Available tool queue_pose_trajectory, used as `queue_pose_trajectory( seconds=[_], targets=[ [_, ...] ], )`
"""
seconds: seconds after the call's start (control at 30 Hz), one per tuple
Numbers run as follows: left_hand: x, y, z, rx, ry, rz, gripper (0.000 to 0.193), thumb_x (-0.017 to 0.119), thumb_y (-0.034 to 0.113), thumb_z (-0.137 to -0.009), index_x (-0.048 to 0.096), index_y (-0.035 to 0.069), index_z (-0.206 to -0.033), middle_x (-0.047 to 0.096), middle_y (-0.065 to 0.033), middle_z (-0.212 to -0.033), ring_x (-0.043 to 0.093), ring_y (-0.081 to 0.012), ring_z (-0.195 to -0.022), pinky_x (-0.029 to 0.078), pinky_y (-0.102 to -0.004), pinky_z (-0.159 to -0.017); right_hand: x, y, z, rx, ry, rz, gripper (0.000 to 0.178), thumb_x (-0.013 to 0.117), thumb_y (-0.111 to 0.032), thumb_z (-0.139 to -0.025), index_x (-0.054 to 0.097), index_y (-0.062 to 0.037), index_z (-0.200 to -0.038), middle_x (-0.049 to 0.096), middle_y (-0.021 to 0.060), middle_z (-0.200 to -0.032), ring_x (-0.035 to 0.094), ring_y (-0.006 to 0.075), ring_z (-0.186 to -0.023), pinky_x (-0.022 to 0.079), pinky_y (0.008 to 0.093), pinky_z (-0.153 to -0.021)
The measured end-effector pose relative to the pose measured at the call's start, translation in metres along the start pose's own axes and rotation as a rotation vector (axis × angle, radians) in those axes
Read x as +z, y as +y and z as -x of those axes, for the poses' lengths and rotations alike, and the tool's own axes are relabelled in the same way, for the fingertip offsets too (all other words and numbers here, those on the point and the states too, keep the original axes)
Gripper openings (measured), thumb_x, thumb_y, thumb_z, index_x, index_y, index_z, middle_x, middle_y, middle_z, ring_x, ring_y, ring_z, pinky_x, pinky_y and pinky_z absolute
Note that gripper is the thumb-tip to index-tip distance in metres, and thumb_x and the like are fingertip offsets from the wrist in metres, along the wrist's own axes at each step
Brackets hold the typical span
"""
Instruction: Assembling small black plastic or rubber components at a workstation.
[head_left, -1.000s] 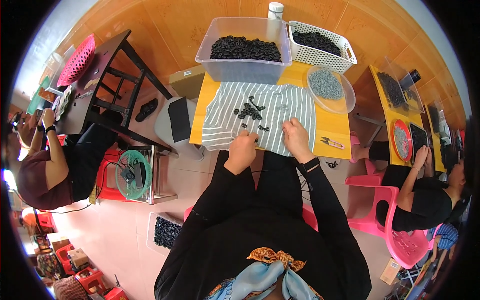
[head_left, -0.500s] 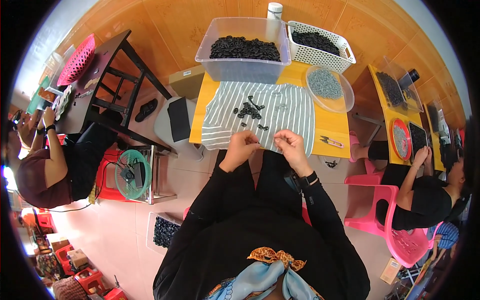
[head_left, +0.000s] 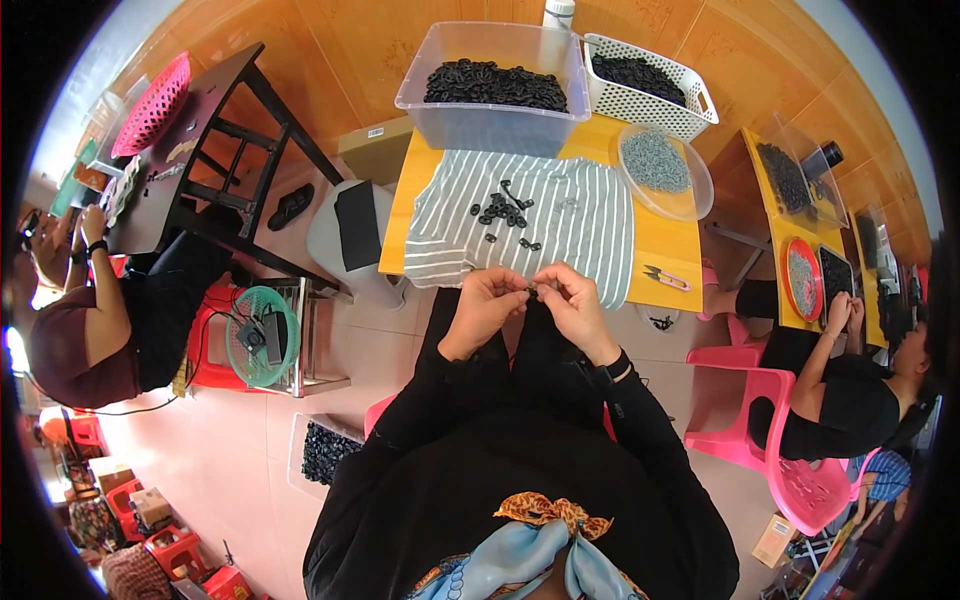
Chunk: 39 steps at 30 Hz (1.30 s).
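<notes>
My left hand and my right hand meet at the table's front edge, above my lap. Thumb and fingers of both are pinched, tip to tip. A small dark piece shows at the left fingertips; what the right fingers pinch is too small to make out. Just beyond lies a grey-and-white striped cloth, spread over the yellow table. On it sits a loose heap of small black oval parts. To the heap's right is a little patch of small pale pieces.
A clear bin of black parts, a white perforated basket and a round tray of grey metal pieces stand behind. Pink-handled snips lie right. Co-workers sit left and right; a pink chair stands right.
My hands have come together from a small gap, so their fingertips now meet. The whole view has shifted slightly; the heap on the cloth looks the same.
</notes>
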<state>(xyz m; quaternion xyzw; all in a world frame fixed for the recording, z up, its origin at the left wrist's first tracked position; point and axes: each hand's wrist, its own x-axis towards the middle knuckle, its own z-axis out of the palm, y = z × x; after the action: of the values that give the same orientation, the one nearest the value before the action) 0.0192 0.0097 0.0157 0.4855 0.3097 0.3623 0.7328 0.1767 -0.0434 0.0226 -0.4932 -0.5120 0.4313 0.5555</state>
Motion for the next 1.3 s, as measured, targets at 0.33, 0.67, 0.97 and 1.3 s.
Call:
queue_pose_trajectory(
  seconds=[0.33,0.67,0.97,1.3],
  targets=[
    [0.001,-0.001,0.002,-0.003,-0.010,0.004,0.007,0.060,-0.005,-0.078,0.062,-0.002,-0.085,0.062,-0.0034,-0.071,0.058,-0.0072,-0.061,0.045,-0.0192,-0.054,0.000,0.000,0.000,-0.036,-0.006,0.067,0.013,0.053,0.007,-0.082,0.057,0.0013,-0.092,0.056,0.0020,-0.079,0.053,0.0062,-0.071,0.041,0.0197,-0.061],
    [0.005,-0.003,0.007,0.027,0.027,0.041,0.008,0.060,-0.006,-0.079,0.062,-0.003,-0.086,0.063,-0.0039,-0.073,0.058,-0.0075,-0.062,0.046,-0.0191,-0.056,0.001,-0.005,-0.003,-0.150,-0.040,0.198,0.016,0.053,0.008,-0.079,0.058,-0.0006,-0.092,0.056,0.0027,-0.076,0.053,0.0074,-0.066,0.039,0.0202,-0.055],
    [0.012,-0.005,0.008,0.091,0.068,0.110,0.016,0.059,-0.006,-0.080,0.063,-0.003,-0.095,0.064,-0.0041,-0.076,0.059,-0.0079,-0.067,0.046,-0.0188,-0.058,0.007,-0.002,0.009,-0.080,0.000,-0.006,0.020,0.054,0.006,-0.083,0.055,0.0014,-0.102,0.056,0.0010,-0.076,0.051,0.0061,-0.066,0.039,0.0199,-0.057],
    [-0.009,-0.012,0.012,0.050,0.129,0.150,0.017,0.059,-0.004,-0.081,0.064,-0.005,-0.097,0.064,-0.0056,-0.077,0.060,-0.0094,-0.066,0.047,-0.0192,-0.059,-0.020,0.016,-0.028,-0.076,0.032,0.535,0.011,0.056,-0.001,-0.080,0.061,-0.0012,-0.090,0.058,0.0102,-0.074,0.059,0.0235,-0.065,0.044,0.0305,-0.058]
  ],
)
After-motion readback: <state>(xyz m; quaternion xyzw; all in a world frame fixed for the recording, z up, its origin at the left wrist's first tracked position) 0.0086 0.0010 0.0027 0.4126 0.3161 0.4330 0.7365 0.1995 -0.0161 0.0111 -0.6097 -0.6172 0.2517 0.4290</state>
